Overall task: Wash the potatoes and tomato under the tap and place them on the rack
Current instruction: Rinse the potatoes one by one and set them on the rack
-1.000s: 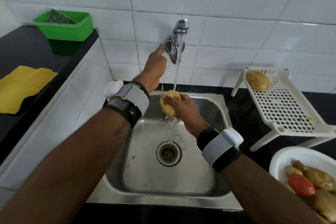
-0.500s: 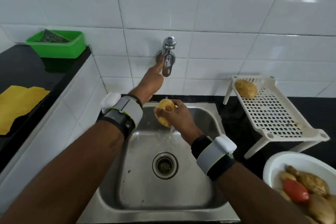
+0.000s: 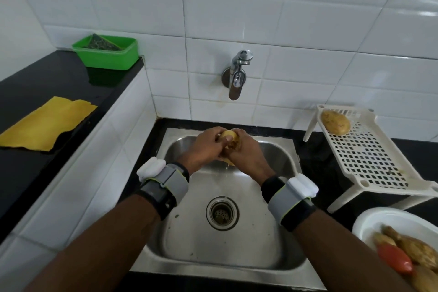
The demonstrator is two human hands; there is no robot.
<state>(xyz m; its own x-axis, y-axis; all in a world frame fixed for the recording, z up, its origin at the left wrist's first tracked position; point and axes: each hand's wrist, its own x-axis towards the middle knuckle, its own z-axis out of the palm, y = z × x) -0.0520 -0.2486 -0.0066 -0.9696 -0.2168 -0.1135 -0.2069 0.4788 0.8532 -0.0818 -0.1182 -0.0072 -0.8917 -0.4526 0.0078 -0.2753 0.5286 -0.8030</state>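
So the small yellowish-brown potato [image 3: 228, 136] is up over the back end of the rectangular stainless steel sink [image 3: 213, 251], sandwiched between both hands. The left hand [image 3: 203, 149] has its fingers curled over the potato's left side and top. The right hand [image 3: 248, 156] is wrapped round it from the right, and the two hands touch each other, so only a bit of skin peeks out at the top. It's more or less straight below the chrome wall tap [image 3: 238, 73], which sticks out of the white tiled wall [image 3: 308, 42] well above the hands. The round steel drain [image 3: 222, 213] is in the middle of the basin, nearer the camera than the hands. Each wrist wears a grey and black band with a white block on it: left wrist band [image 3: 163, 182], right wrist band [image 3: 291, 199]. Off to the right on the black counter [image 3: 315, 168] stands the white plastic perforated rack [image 3: 369, 161], with one brown potato [image 3: 335, 122] lying at its far end. In the bottom right corner there's a white round bowl [image 3: 369, 220] holding a red tomato [image 3: 394, 259] and a few more brown potatoes [image 3: 417, 250]. On the raised black ledge [image 3: 35, 83] to the left lie a yellow cloth [image 3: 47, 123] and, by the wall, a green plastic tub [image 3: 106, 57] with something dark inside.
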